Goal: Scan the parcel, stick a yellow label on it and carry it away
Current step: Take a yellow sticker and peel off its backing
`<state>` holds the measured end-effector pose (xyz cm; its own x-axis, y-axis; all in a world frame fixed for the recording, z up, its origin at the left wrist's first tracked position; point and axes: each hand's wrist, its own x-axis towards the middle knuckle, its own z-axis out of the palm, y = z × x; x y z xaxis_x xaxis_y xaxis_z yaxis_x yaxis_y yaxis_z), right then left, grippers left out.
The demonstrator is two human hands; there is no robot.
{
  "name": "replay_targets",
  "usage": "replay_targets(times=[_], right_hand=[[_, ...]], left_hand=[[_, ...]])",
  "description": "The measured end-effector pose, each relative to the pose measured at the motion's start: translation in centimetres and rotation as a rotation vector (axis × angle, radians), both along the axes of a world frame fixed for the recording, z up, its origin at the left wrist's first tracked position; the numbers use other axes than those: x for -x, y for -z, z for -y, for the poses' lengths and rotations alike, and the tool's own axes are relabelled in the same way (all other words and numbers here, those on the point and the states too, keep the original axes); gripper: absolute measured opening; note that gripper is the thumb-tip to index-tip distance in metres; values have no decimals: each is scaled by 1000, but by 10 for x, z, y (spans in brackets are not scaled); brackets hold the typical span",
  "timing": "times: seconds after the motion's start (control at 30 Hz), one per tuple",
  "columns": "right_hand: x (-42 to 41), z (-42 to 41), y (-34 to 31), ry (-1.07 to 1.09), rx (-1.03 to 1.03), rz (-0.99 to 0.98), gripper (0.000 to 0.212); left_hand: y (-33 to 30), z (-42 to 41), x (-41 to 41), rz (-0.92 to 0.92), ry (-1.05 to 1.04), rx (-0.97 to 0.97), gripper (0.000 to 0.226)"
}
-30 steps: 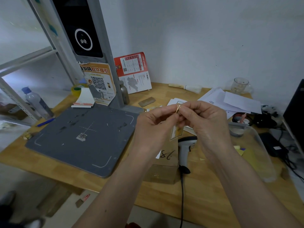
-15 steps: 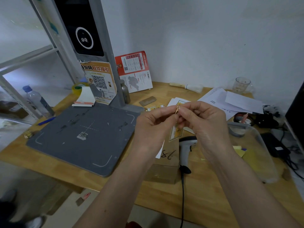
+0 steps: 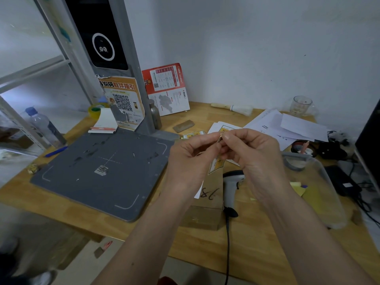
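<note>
Since the earlier frame the hands have stayed raised together, barely shifted. Left hand (image 3: 190, 159) and right hand (image 3: 255, 155) both pinch a small yellow label (image 3: 219, 138), seen edge-on. Beneath them, at 6 o'clock, the brown cardboard parcel (image 3: 207, 204), marked "38", lies on the wooden table (image 3: 253, 241); a handheld scanner (image 3: 231, 182) lies just beside it at 3 o'clock.
</note>
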<state>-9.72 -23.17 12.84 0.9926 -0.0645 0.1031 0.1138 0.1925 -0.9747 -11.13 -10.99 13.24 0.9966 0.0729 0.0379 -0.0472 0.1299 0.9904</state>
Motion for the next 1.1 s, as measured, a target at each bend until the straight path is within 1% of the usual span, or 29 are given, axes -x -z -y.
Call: replay_targets(times=[0.2, 0.37, 0.57, 0.7, 0.9, 1.1], right_hand=[[0, 0, 0, -23, -47, -17, 8], [2, -2, 1, -21, -59, -13, 10], [4, -1, 2, 6, 1, 4, 14], [5, -3, 1, 12, 51, 4, 8], [6, -4, -2, 17, 50, -4, 5], [5, -2, -2, 20, 69, 10, 7]], left_hand=[[1, 0, -1, -11, -25, -4, 16], [-1, 0, 0, -35, -10, 47, 15], [-1, 1, 0, -55, -42, 87, 9], [-1, 1, 0, -77, -71, 93, 8], [-1, 2, -1, -99, -101, 109, 19], [-2, 5, -1, -101, -98, 126, 19]])
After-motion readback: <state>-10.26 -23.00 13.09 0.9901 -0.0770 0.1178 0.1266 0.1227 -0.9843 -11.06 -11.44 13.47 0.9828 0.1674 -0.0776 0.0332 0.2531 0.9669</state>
